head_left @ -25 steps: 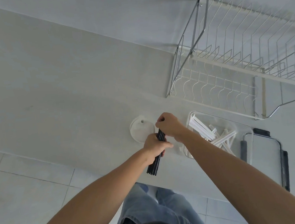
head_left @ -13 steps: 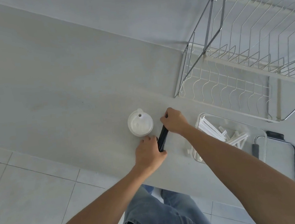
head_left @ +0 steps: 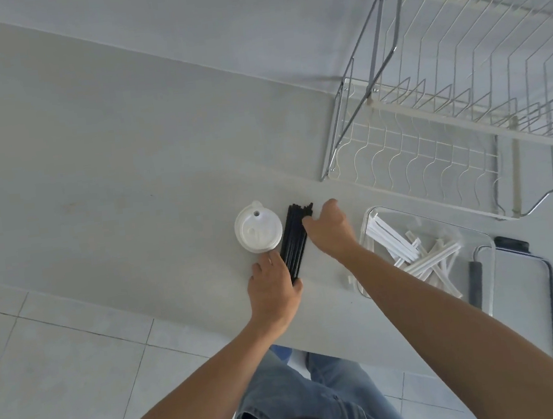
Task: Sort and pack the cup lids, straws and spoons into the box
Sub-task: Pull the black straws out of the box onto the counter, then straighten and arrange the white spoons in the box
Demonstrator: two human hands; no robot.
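Lids (head_left: 258,227): white round stack, flat on the counter near its front edge.
Straws (head_left: 295,240): black bundle lying flat, just right of lids.
Box (head_left: 371,219): clear, holds white wrapped pieces (head_left: 411,256), far right.

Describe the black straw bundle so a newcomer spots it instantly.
Start at the wire dish rack on the grey counter. Left of the clear box of white wrapped pieces, both hands flank the black straws. It is the only black bundle, lying beside the white cup lid.

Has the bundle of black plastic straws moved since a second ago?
Yes. The bundle of black plastic straws now lies flat on the counter beside the white round cup lid, no longer lifted.
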